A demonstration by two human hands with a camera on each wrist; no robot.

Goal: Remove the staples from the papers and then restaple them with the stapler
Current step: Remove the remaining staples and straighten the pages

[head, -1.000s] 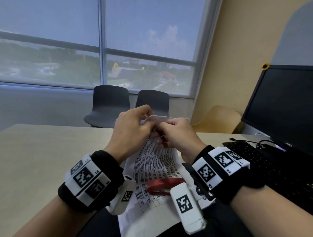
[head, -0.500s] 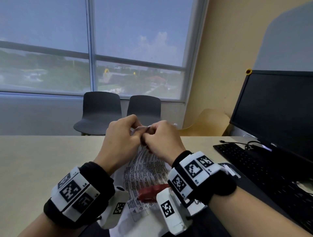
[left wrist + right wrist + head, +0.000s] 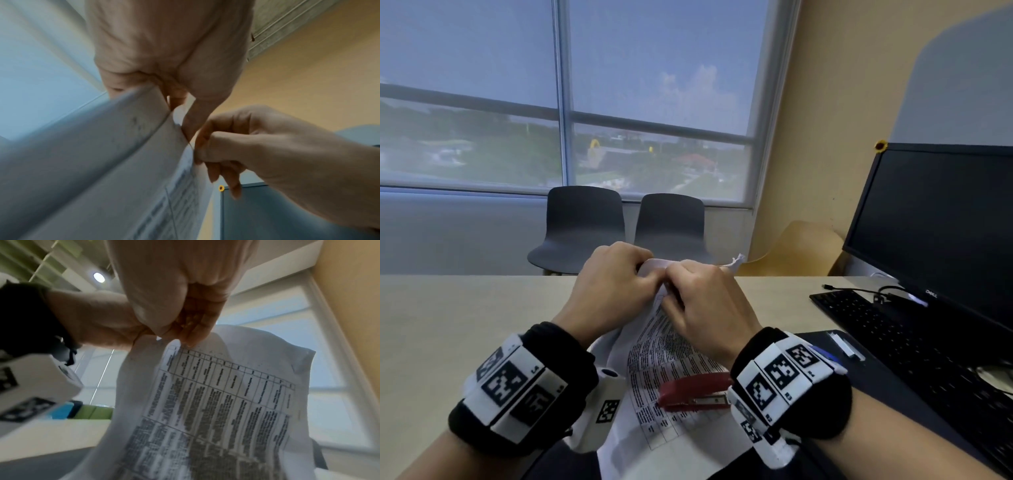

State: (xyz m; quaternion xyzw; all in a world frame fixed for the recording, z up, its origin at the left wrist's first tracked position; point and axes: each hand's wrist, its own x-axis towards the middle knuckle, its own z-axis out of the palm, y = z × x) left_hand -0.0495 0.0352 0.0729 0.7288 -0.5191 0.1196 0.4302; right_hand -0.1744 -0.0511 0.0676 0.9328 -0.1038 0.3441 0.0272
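I hold a stack of printed papers (image 3: 667, 356) up over the desk by their top corner. My left hand (image 3: 640, 274) pinches that corner, thumb in front and fingers behind, as the left wrist view (image 3: 176, 112) shows. My right hand (image 3: 674, 281) pinches the same corner right beside it, its fingers curled (image 3: 202, 146). In the right wrist view the right fingertips (image 3: 191, 339) sit on the top edge of the printed table page (image 3: 222, 402). A red stapler (image 3: 695, 390) lies on the lower part of the sheets between my wrists. I cannot see the staple.
A black monitor (image 3: 935, 219) and keyboard (image 3: 914, 346) fill the right of the beige desk (image 3: 465, 325), with a cable (image 3: 859, 291) behind the keyboard. A small white strip (image 3: 847, 346) lies on a dark mat. Two dark chairs (image 3: 585, 222) stand beyond the desk under the window.
My hands have drawn closer together at the papers' top corner, and the corner is now folded between them. The stapler still lies on the sheets.
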